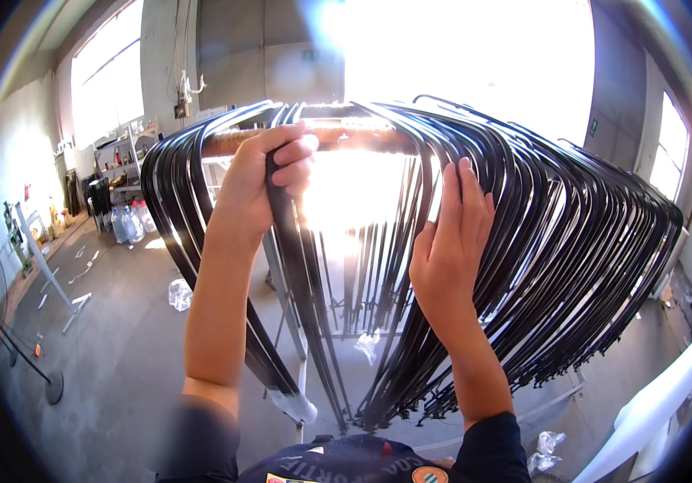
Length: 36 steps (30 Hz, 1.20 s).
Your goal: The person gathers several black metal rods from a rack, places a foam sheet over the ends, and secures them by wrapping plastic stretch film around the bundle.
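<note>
Long black bent rods with hooked tops hang from a horizontal bar (366, 139) wrapped in brown material. My left hand (253, 173) is closed round a few of these black bent rods (291, 249), just below the bar. Further left, a small bunch of rods (175, 193) hangs apart. Against the near side of the large right-hand bunch of rods (547, 241) lies my right hand (452, 249), its fingers stretched upward and close together. Between my hands there is a gap, with thinner rods visible further back.
A white-ended stand leg (301, 409) juts out below. At left are a standing fan (54, 386), a metal frame (48, 258), shelves (120, 165) and plastic bottles (128, 224). Clear plastic scraps (180, 295) litter the floor. A white curved object (652, 410) stands at lower right.
</note>
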Motion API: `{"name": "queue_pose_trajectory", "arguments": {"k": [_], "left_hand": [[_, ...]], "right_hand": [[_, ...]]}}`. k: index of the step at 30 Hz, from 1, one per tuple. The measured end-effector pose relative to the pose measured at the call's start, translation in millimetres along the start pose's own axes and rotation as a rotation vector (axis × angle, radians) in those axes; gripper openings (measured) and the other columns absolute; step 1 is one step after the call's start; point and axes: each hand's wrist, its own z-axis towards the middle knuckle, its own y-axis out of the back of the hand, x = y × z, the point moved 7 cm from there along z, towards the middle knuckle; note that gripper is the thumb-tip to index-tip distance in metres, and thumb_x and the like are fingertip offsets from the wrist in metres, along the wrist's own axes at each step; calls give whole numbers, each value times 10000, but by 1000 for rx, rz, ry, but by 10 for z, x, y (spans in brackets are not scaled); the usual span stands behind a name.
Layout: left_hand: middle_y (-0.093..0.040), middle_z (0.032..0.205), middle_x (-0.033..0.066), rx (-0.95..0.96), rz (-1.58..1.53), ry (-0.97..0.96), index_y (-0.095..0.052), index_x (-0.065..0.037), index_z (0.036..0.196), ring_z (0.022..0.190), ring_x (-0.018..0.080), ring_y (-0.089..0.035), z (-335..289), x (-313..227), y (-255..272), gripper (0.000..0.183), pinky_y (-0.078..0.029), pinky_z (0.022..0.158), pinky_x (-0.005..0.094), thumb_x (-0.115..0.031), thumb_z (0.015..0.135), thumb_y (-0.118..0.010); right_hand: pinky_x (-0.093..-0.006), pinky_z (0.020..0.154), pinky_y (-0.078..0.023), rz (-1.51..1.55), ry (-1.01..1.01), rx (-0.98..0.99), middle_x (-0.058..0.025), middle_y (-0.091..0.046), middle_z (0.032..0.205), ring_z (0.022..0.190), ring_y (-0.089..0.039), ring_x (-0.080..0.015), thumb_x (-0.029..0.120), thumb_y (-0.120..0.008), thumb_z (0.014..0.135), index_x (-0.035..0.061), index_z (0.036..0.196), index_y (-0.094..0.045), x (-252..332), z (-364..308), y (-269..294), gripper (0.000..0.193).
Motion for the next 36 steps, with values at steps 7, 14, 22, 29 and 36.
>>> {"name": "queue_pose_trajectory", "arguments": {"k": [7, 14, 22, 29, 36], "left_hand": [[-316, 546, -49, 22, 111, 98, -439, -7, 969, 398, 34, -287, -8, 113, 37, 136, -245, 370, 182, -79, 855, -454], [-458, 1195, 264, 363, 163, 106, -547, 94, 1028, 1208, 311, -373, -138, 412, -141, 381, -371, 910, 360, -181, 772, -484], [-565, 995, 182, 312, 185, 40, -547, 98, 981, 935, 232, -553, 17, 641, 43, 340, -433, 854, 320, -137, 740, -503], [-573, 960, 108, 171, 385, -117, -503, 60, 1029, 797, 184, -576, 81, 562, 65, 281, -462, 775, 316, -148, 844, -469], [-552, 918, 84, 32, 538, -108, -481, 35, 1032, 789, 164, -554, -216, 487, 307, 259, -444, 776, 297, -156, 857, -467]], "right_hand": [[-371, 889, -296, -31, -133, -27, -177, -381, 1159, 1036, -380, -280, -33, -543, 723, -52, 1155, -453, 84, -83, 120, 442], [-341, 795, -362, 293, -328, -25, -199, -392, 1089, 961, -400, -304, -82, -503, 710, -53, 1178, -424, 145, -387, 60, 476], [-329, 780, -374, 425, -485, 30, -192, -427, 1105, 946, -428, -265, 6, -496, 763, -48, 1228, -360, 245, -690, 82, 487], [-401, 722, -423, 573, -547, 149, -185, -579, 790, 783, -549, -334, 101, -450, 800, -13, 1032, -556, -142, -846, -120, 279], [-355, 929, -338, 953, -615, 700, -119, -518, 1164, 1099, -468, -226, 253, -499, 859, 59, 1205, -472, 120, -1086, -409, 398]]}}
